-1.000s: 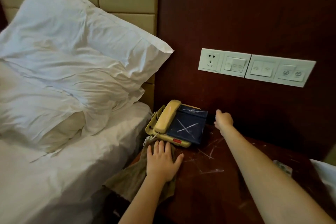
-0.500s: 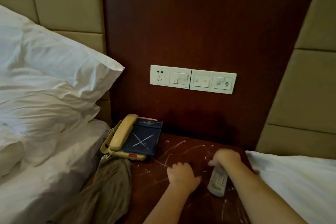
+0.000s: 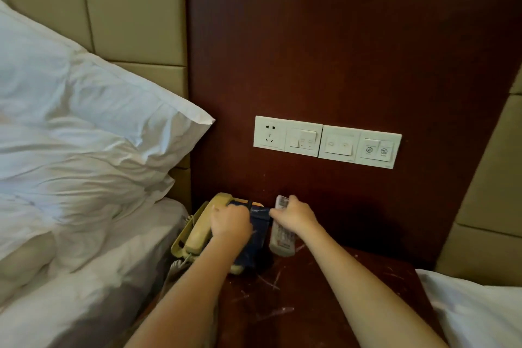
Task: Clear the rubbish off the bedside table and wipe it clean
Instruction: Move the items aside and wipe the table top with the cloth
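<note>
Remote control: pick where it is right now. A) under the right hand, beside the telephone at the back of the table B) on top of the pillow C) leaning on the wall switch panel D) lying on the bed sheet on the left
A: the right hand grips the white remote control, which sits just right of the telephone on the bedside table.

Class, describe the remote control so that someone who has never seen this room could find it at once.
Start at the white switch panel on the dark wooden wall; straight below it stands the bedside table. At the table's back, the remote control lies under the right hand, just right of the telephone. It is slim and whitish; the telephone is bulky and yellow.
</note>
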